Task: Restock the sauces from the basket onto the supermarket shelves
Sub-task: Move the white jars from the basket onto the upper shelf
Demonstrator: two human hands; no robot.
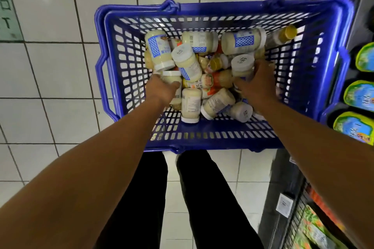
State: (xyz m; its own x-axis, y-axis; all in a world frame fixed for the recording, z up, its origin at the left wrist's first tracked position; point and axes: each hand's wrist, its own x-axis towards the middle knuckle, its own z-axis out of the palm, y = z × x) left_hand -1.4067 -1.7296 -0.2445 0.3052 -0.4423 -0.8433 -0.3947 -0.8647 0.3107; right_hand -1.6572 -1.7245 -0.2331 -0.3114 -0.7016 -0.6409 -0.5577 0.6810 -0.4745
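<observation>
Nearest to the lens, two bare forearms above black trousers (202, 198), both reaching down into the blue basket (125, 66), which seems to stand on the tiled floor (50, 66). Left grip (162, 89) curled over a pale jar (172, 78) lying in the heap, thumb along its side; looks like a hold, but blurred, so cannot say how firm. Right grip (257, 85) wrapped with its fingers round an upright jar (241, 64), lid facing the camera. All the sauce jars (190, 66) inside the basket, piled loosely at every angle, touching and leaning on each other; none on the shelves (360, 95), just beside the basket at the right. Main danger probably from this loose heap: could disturb the leaning neighbours when lifting either jar, and then may roll and knock together. Cannot tell glass or plastic, so cannot exclude a crack. Second danger from the one-handed hold on a smooth round body: may slip if taken too near the lid. Also may catch on the basket rim on the way up, or bump the green-rimmed packets (364, 58) already on the shelves.
</observation>
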